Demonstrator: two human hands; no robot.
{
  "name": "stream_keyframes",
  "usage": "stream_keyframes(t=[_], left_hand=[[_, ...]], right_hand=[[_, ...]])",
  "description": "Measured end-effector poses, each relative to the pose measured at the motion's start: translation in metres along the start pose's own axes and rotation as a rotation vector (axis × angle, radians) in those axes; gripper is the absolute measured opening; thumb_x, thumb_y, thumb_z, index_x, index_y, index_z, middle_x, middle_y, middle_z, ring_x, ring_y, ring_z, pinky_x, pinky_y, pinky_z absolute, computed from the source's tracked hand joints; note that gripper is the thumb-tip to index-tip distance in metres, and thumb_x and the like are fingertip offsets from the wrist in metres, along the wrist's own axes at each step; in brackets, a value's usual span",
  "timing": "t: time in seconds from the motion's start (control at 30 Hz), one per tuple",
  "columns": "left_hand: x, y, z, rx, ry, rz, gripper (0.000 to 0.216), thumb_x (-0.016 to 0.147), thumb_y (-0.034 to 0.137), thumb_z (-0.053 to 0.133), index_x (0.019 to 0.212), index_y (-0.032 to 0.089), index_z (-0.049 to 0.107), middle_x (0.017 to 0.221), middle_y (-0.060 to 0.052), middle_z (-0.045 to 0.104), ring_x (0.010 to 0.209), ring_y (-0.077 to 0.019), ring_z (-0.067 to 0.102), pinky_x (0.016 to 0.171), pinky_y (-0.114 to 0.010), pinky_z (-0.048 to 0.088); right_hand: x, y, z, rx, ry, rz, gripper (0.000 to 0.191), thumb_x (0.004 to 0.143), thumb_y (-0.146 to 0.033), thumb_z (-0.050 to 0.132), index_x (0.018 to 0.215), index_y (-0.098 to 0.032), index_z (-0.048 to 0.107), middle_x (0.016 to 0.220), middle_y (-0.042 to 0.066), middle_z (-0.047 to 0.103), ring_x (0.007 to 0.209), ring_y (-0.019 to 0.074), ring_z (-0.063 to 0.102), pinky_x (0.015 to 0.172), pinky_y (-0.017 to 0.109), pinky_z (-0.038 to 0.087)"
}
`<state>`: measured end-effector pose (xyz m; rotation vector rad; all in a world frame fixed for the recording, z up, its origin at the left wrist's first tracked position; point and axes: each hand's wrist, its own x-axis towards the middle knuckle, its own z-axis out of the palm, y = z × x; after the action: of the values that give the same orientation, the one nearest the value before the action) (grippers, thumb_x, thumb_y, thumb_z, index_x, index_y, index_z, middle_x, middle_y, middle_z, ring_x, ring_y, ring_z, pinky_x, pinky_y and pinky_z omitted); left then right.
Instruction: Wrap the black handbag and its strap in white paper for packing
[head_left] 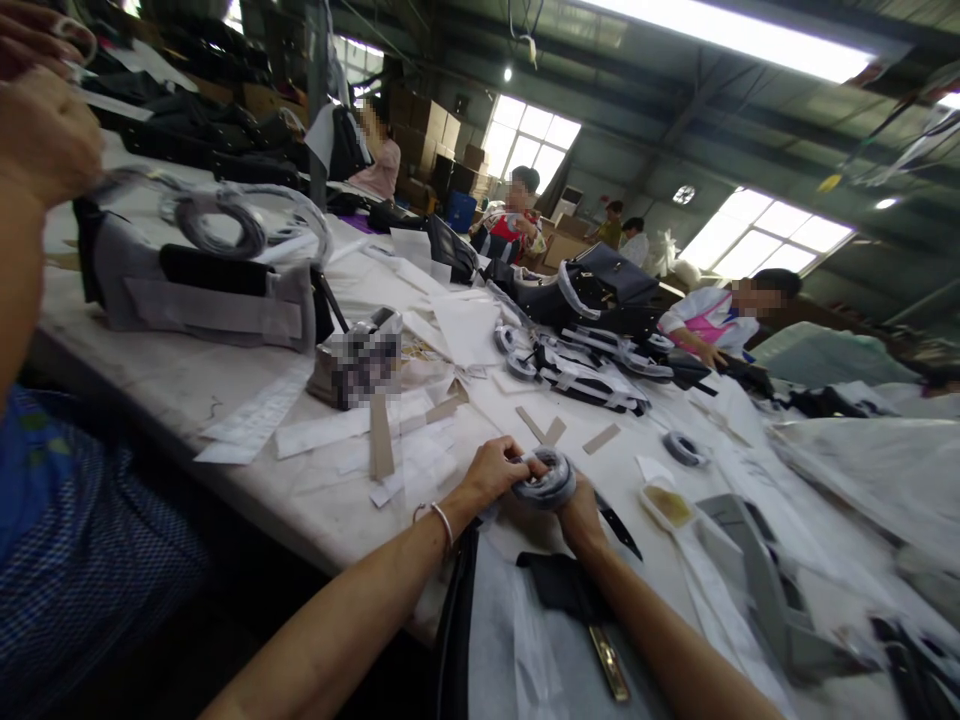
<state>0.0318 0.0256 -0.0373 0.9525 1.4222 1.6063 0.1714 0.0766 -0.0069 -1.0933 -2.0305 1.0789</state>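
Between my two hands is a coil of plastic-wrapped strap [546, 480], grey and ring-shaped. My left hand [495, 470] grips its left side, fingers bent into the ring. My right hand [579, 512] holds it from the right and below, with its fingers mostly hidden by the coil. Below them lies a bag [495, 620] partly covered with pale sheeting, its black side edge towards me. A black leather tab with a gold metal clasp [609, 662] rests on the sheeting near my right forearm.
A tape dispenser [772, 570] and a small tray of yellowish matter [670, 506] stand to the right. Another wrapped coil [684, 449] lies beyond. Wrapped bags [592, 375] cover the middle back. At left, a co-worker's hand [49, 130] is above a wrapped bag [210, 300].
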Motion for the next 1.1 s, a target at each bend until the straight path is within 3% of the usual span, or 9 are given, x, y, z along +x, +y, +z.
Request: stream_keyframes(t=[0.13,0.23,0.33,0.47,0.6,0.8,0.87,0.97,1.1], left_hand=[[-0.002,0.003,-0.003,-0.101,-0.055,-0.041,0.033,0.056,0.037,0.081,0.070,0.015,0.060,0.067,0.002,0.060,0.061,-0.0114,0.052,0.057,-0.023,0.037],[-0.005,0.009,-0.005,-0.185,-0.132,-0.087,0.041,0.054,0.045,0.083,0.069,0.015,0.059,0.066,0.001,0.060,0.059,-0.0106,0.051,0.057,-0.023,0.038],[-0.007,0.015,-0.008,-0.240,-0.225,-0.142,0.040,0.054,0.043,0.081,0.071,0.013,0.062,0.066,-0.001,0.062,0.057,-0.0112,0.053,0.058,-0.024,0.041],[-0.008,0.019,-0.012,-0.256,-0.284,-0.176,0.037,0.054,0.038,0.079,0.075,0.011,0.065,0.068,-0.002,0.062,0.057,-0.0112,0.053,0.057,-0.025,0.041],[-0.006,0.017,-0.010,-0.223,-0.238,-0.135,0.033,0.055,0.033,0.080,0.076,0.012,0.064,0.070,0.000,0.061,0.061,-0.0102,0.053,0.059,-0.023,0.040],[-0.002,0.011,-0.007,-0.149,-0.292,-0.104,0.033,0.055,0.021,0.078,0.085,0.013,0.067,0.079,0.000,0.065,0.069,-0.0116,0.057,0.067,-0.023,0.042],[-0.001,0.009,-0.009,-0.131,-0.320,-0.104,0.036,0.056,0.018,0.076,0.090,0.013,0.067,0.085,-0.002,0.067,0.076,-0.0128,0.060,0.073,-0.025,0.044],[-0.001,0.010,-0.011,-0.106,-0.347,-0.088,0.039,0.057,0.016,0.074,0.095,0.013,0.066,0.092,-0.004,0.069,0.083,-0.0145,0.062,0.080,-0.027,0.045],[-0.002,0.013,-0.009,-0.083,-0.378,-0.057,0.040,0.057,0.015,0.074,0.096,0.012,0.066,0.095,-0.006,0.070,0.086,-0.0168,0.064,0.082,-0.028,0.046]], right_hand=[[0.002,-0.005,-0.013,-0.118,-0.060,0.036,0.039,0.077,-0.057,0.062,0.083,-0.019,0.070,0.068,0.004,0.069,0.053,0.0191,0.061,0.044,0.028,0.047],[0.008,-0.004,-0.021,-0.125,-0.070,-0.042,0.029,0.070,-0.049,0.067,0.073,-0.020,0.069,0.068,0.005,0.069,0.063,0.0211,0.063,0.056,0.030,0.052],[0.011,-0.004,-0.025,-0.065,-0.090,-0.101,0.023,0.066,-0.043,0.069,0.073,-0.021,0.069,0.076,0.004,0.071,0.074,0.0223,0.064,0.069,0.033,0.054],[0.007,-0.004,-0.031,0.073,-0.227,-0.113,0.021,0.068,-0.036,0.070,0.081,-0.020,0.071,0.067,0.000,0.068,0.060,0.0179,0.063,0.061,0.031,0.053],[-0.003,-0.013,-0.059,-0.195,-0.330,0.017,0.017,0.073,-0.034,0.064,0.078,-0.020,0.072,0.060,-0.001,0.066,0.054,0.0179,0.065,0.054,0.028,0.049],[-0.011,-0.050,-0.102,-0.547,-0.003,-0.089,0.018,0.078,-0.034,0.059,0.083,-0.025,0.073,0.074,0.002,0.074,0.068,0.0221,0.068,0.064,0.032,0.047],[-0.008,-0.057,-0.096,-0.509,-0.046,-0.164,0.017,0.077,-0.032,0.062,0.087,-0.025,0.075,0.083,0.003,0.075,0.079,0.0236,0.069,0.072,0.033,0.048],[0.005,-0.055,-0.070,-0.524,-0.275,-0.252,0.028,0.066,-0.023,0.072,0.093,-0.027,0.076,0.095,0.003,0.075,0.093,0.0259,0.066,0.083,0.034,0.046],[0.026,-0.037,-0.038,-0.585,-0.491,-0.171,0.039,0.058,-0.018,0.076,0.096,-0.027,0.076,0.093,0.001,0.075,0.091,0.0246,0.065,0.078,0.031,0.045]])
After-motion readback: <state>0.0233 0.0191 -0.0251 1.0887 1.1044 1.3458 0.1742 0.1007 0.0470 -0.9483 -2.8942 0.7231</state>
